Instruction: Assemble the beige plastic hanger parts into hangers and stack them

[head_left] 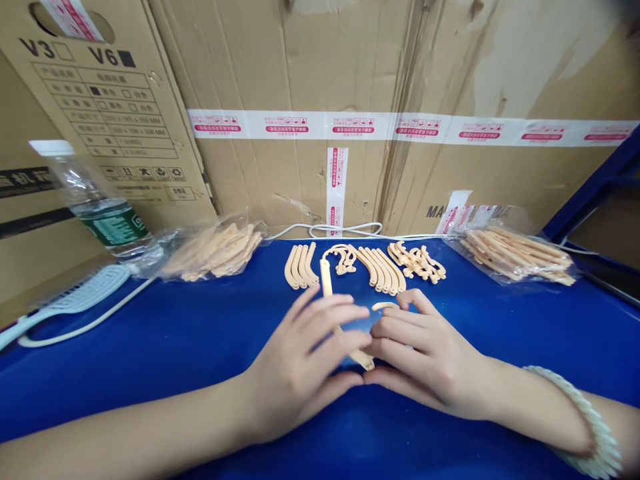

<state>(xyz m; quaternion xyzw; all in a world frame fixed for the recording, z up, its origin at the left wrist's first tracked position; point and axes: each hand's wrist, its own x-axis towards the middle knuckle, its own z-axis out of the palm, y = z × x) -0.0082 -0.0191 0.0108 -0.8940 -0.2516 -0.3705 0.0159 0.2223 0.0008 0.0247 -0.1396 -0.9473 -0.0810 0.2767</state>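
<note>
A long, narrow beige strip [326, 279] with a hole near its top end slants down behind the fingers of my left hand [305, 353]. Its lower end comes out between my two hands, by the thumbs. My left hand is bent round the strip with its fingers somewhat apart. At that lower end, my right hand [433, 353] is curled, fingertips and thumb close to the strip; its exact grip is partly hidden. A small curved beige piece [385, 305] shows just beyond my right fingers. Both thumb tips nearly meet.
Beyond my hands lie curved strips [301, 265], more curved strips [383, 270], curled pieces [345, 259] and small knobbed pieces [417, 261]. Filled clear bags [215, 253] flank them. A bottle [113, 223], light-blue hairbrush [85, 293] and white cable [345, 230] are near cardboard boxes [280, 180].
</note>
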